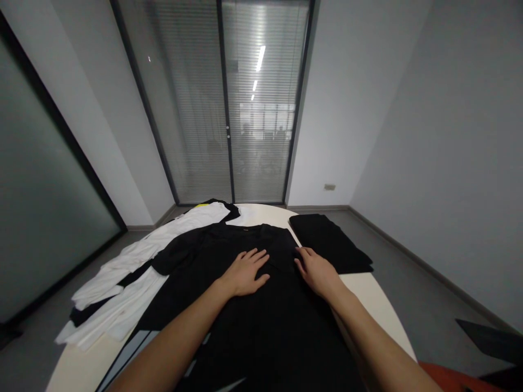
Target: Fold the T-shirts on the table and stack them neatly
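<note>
A black T-shirt (261, 326) lies spread on the table, its collar at the far end and light grey print near me. My left hand (246, 272) rests flat on the upper chest of the shirt with its fingers spread. At the shirt's right edge is my right hand (316, 269), fingers slightly bent and the thumb apart from them. Nothing shows between them. The shirt's left sleeve (174, 256) reaches outward, while on the right side the sleeve is not seen sticking out.
A folded black garment stack (327, 242) sits on the right of the pale table (382, 302). Along the left edge lies a loose pile of white and black clothes (134, 261), partly hanging over. Beyond stands a glass partition with blinds (261, 136). Something orange-red (453, 378) shows at lower right.
</note>
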Demonstrator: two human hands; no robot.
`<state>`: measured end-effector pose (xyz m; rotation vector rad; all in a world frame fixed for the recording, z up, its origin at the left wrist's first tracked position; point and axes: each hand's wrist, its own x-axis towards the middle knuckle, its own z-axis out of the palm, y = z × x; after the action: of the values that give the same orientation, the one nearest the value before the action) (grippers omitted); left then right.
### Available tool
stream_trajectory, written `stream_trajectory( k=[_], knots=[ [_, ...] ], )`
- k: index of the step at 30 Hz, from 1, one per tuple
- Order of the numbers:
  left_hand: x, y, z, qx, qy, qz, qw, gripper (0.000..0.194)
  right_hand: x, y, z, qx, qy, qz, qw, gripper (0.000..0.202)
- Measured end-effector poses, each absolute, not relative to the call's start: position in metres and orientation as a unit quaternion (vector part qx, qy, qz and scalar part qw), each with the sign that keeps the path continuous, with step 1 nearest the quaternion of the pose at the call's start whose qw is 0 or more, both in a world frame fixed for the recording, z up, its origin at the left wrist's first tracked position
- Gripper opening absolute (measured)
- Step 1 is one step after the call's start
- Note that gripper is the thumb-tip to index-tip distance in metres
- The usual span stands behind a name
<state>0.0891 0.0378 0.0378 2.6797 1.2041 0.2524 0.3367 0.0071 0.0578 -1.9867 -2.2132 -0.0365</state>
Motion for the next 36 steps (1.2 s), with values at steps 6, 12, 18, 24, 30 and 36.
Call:
stream_trajectory(
  k=[6,12,18,24,30,36],
  knots=[
    [0.089,0.034,0.035,0.9,0.417,0.084,0.094,0.062,0.327,-0.003,0.074,-0.725,-0.684,-0.079,-0.011,0.031],
    [0.088,0.032,0.03,0.905,0.405,0.104,0.083,0.061,0.326,-0.006,0.071,-0.749,-0.66,-0.051,-0.017,0.031],
    [0.089,0.03,0.033,0.909,0.393,0.111,0.083,0.057,0.33,-0.003,0.073,-0.771,-0.636,-0.015,0.004,0.036],
    [0.088,0.029,0.035,0.909,0.387,0.117,0.097,0.058,0.337,0.006,0.066,-0.744,-0.637,0.112,0.17,0.026],
    [0.087,0.029,0.034,0.904,0.386,0.146,0.113,0.048,0.33,0.013,0.047,-0.622,-0.651,0.225,0.373,0.04],
    [0.085,0.031,0.027,0.896,0.379,0.194,0.123,0.043,0.314,0.015,0.042,-0.53,-0.626,0.34,0.46,0.056]
  ],
)
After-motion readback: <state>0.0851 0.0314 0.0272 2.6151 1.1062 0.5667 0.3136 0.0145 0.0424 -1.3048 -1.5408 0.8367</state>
